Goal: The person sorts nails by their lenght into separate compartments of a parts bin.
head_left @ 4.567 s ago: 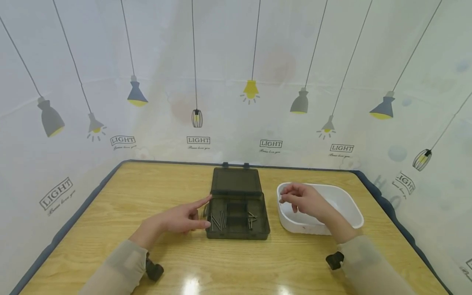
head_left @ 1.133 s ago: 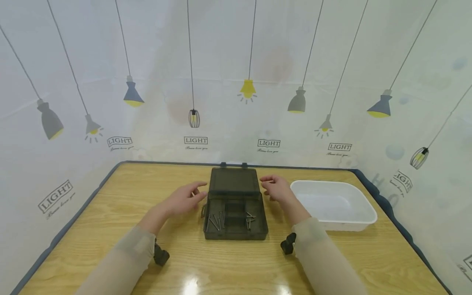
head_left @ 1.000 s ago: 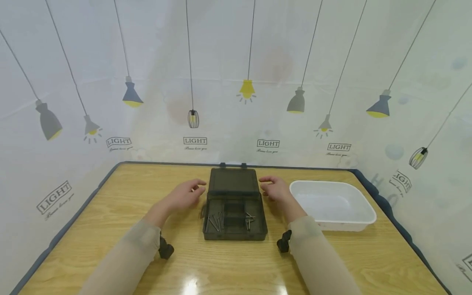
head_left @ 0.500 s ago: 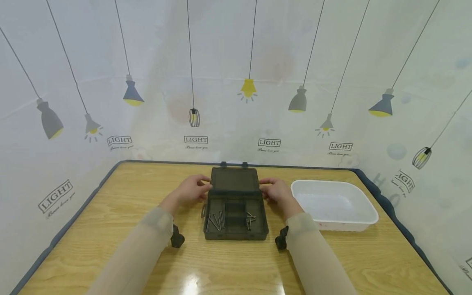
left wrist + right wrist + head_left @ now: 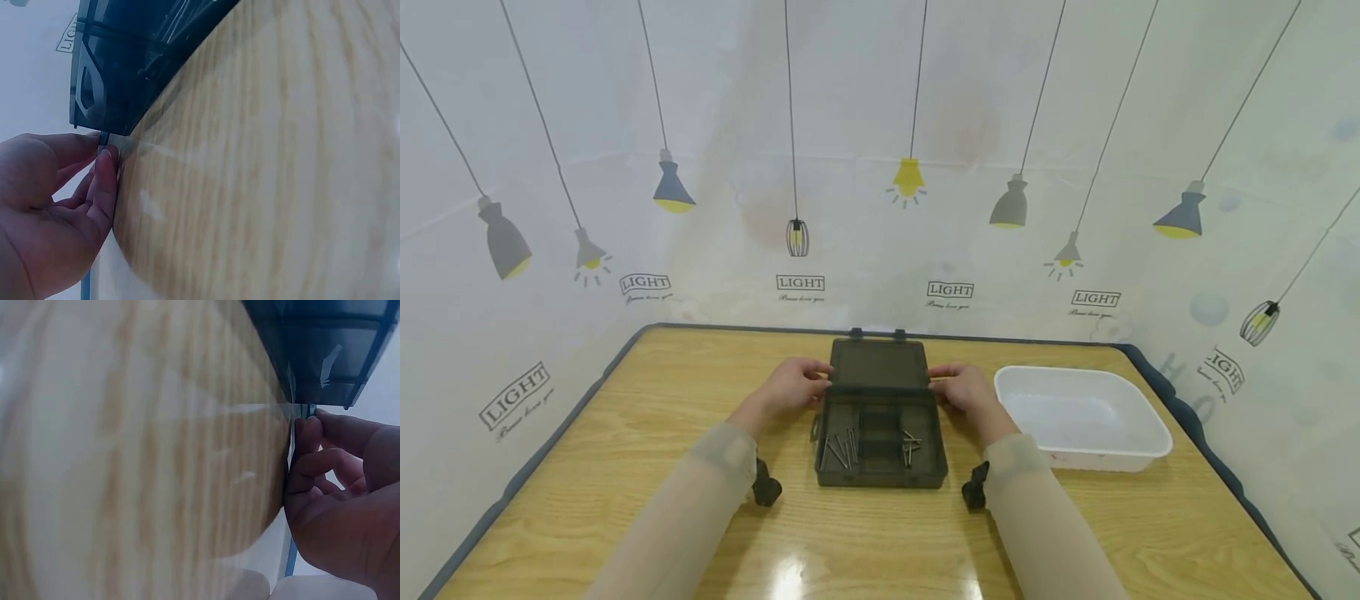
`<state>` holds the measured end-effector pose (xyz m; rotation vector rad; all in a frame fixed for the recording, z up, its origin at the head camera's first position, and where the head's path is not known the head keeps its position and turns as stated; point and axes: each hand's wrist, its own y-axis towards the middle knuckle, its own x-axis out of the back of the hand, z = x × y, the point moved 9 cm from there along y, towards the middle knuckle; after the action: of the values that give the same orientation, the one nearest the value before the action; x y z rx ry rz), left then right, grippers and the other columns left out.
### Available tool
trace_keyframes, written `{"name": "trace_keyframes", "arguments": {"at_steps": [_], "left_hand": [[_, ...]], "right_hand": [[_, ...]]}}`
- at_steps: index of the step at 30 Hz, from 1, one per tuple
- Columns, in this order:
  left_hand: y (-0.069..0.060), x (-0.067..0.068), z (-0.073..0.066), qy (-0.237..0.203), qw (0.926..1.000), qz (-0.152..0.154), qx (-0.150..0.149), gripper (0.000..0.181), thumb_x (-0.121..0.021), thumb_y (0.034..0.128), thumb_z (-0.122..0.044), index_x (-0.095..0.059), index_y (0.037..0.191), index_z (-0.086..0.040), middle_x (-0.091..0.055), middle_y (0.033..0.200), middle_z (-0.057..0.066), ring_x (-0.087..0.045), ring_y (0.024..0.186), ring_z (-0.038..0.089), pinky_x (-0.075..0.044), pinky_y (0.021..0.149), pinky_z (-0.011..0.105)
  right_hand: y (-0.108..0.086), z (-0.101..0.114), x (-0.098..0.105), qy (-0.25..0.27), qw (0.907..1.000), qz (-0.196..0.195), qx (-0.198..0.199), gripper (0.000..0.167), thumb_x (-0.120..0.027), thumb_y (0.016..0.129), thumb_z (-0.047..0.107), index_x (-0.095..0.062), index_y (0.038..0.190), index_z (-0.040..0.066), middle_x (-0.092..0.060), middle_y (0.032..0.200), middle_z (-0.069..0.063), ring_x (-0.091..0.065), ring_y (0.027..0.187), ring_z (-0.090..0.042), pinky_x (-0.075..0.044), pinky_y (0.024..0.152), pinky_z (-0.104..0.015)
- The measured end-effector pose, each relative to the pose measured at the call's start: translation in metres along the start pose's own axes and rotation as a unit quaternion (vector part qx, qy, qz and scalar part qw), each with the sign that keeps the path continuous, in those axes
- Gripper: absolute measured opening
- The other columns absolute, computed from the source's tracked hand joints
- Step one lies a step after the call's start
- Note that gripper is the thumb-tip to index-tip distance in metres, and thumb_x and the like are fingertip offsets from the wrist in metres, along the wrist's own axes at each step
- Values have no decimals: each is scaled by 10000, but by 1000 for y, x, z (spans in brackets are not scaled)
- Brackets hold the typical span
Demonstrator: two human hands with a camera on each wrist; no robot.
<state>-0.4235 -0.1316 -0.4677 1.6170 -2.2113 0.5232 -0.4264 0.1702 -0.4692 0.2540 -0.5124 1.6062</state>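
A dark, see-through plastic storage box (image 5: 880,482) lies open near the middle of the table, its lid (image 5: 880,364) folded back flat towards the wall. Long thin metal pieces, screws or nails, lie in its left compartment (image 5: 840,448); shorter ones (image 5: 911,448) are on the right. My left hand (image 5: 790,386) pinches the lid's left edge between thumb and fingers, as the left wrist view shows below the box side (image 5: 119,69). On the opposite edge, my right hand (image 5: 964,390) pinches the lid in the same way, its fingertips partly hidden under it.
A white plastic tub (image 5: 1082,457) stands right of the box, beside my right forearm. The wooden table (image 5: 647,417) ends at a dark-edged cloth wall (image 5: 880,242) printed with lamps, close behind the lid's clips.
My right hand has come from the white tub to the lid's right edge. My left hand has moved right and forward onto the lid's left edge. The tub sits further right.
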Motion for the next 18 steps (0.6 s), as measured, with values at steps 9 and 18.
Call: {"name": "trace_keyframes", "arguments": {"at_steps": [9,18], "left_hand": [[2,2,4,-62,9996,-281,31,392,-649,1087,-52,-666,1472,19,-771,1242,258,-701,780,151,-578,675,267],[0,4,6,-709,9956,-603,95,471,-689,1061,-16,-586,1518,23,-733,1175,216,-671,780,157,-558,648,261]], "right_hand": [[-1,-1,1,249,9996,-156,17,372,-699,1021,36,-723,1387,-26,-598,657,74,-531,602,-84,-428,566,-211],[-1,-3,3,283,9994,-183,-40,512,-710,1031,50,-626,1535,68,-796,1181,-148,-620,792,-107,-456,628,-227]]}}
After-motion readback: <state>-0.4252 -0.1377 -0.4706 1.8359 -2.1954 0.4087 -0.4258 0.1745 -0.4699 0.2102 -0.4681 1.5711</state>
